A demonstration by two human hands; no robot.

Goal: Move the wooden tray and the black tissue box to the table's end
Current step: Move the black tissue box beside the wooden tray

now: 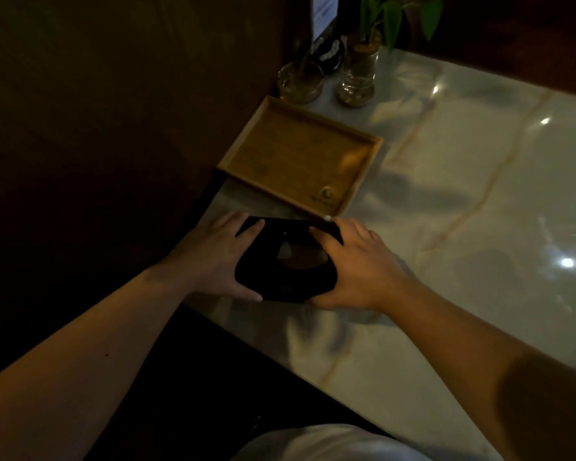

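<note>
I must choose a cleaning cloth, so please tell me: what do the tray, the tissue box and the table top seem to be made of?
Tray: pale wood, perhaps bamboo, with visible grain and a matte look. Tissue box: black and non-reflective; too dark to tell the material. Table top: glossy stone, probably marble, with veins and bright reflections.

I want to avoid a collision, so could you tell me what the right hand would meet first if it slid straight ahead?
Probably the tray: the right hand grips the box with fingertips almost at the tray's near corner.

Marble table point(479, 211): wooden tray point(300, 158), tissue box point(280, 281)
</note>
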